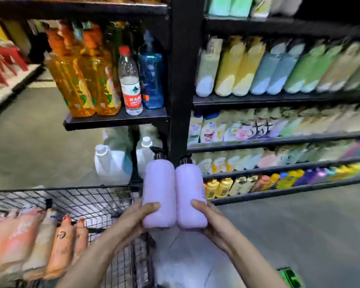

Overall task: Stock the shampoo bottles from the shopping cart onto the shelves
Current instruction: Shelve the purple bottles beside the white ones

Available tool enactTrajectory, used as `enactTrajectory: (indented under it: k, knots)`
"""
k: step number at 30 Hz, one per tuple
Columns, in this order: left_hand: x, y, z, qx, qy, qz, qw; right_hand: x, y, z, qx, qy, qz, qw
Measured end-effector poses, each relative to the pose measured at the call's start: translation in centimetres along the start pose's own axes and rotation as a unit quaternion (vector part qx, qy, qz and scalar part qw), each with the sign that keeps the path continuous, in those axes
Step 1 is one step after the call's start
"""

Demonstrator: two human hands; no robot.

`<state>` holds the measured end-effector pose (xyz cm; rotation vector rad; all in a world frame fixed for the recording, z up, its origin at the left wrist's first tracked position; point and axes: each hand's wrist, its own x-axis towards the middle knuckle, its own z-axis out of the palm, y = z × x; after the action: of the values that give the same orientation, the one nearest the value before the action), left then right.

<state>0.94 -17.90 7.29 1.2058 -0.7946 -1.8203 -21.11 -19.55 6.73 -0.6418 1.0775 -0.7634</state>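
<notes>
I hold two lilac shampoo bottles with dark pump tops side by side in front of me. My left hand [133,220] grips the left lilac bottle [159,190] near its base. My right hand [209,219] grips the right lilac bottle [190,192] the same way. The two bottles touch each other. At the lower left is the wire shopping cart [96,202], with several peach-coloured bottles [29,235] lying in it. The black shelves [279,140] on the right carry rows of bottles.
A narrower black shelf [116,120] at the left holds orange bottles, a water bottle [130,82] and a blue bottle. White jugs [110,163] stand on the floor below it. Grey floor stretches along the shelves. A green object [288,276] sits at the bottom right.
</notes>
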Motion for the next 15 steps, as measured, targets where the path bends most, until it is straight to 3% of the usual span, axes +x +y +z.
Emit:
enactTrajectory:
  k: [9,15]
  knots:
    - [6.3,1.3,18.4,-0.004,-0.095,0.061,0.994,-6.6,-10.0,-14.8,-0.05,-0.012,-0.154,0.987]
    - [10.5,4.1,25.2,0.052,-0.097,0.113,0.987,-7.7,-15.7,-20.0,-0.059,0.003,-0.215,0.975]
